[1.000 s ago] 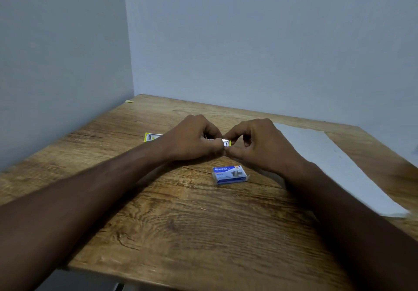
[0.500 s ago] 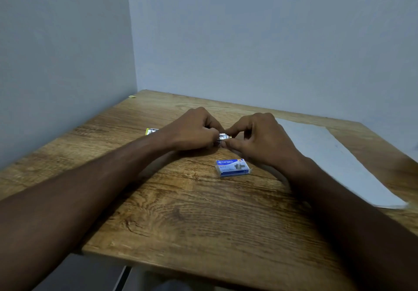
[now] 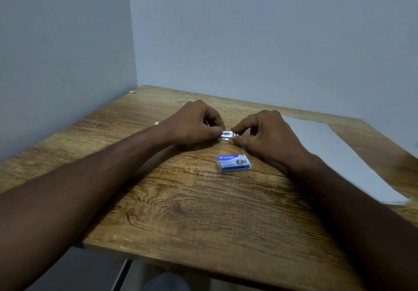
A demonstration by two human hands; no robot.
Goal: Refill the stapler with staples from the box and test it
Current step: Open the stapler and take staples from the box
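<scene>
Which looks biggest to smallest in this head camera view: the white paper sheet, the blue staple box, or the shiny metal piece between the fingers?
1. White paper sheet, by far.
2. Blue staple box.
3. Shiny metal piece, though both hands hide part of it, so its full size is unsure.

Bare forearms, no sleeves, curled fingers (image 3: 245,122)

Brown wood-grain table (image 3: 203,218), streaked dark and honey. On it a blue and white box (image 3: 234,163) with white lettering and a dab of orange at one corner. Pale grey-white paper (image 3: 339,155) at right. Shiny silver stapler (image 3: 229,134). Flat bluish-grey walls (image 3: 248,30).
</scene>
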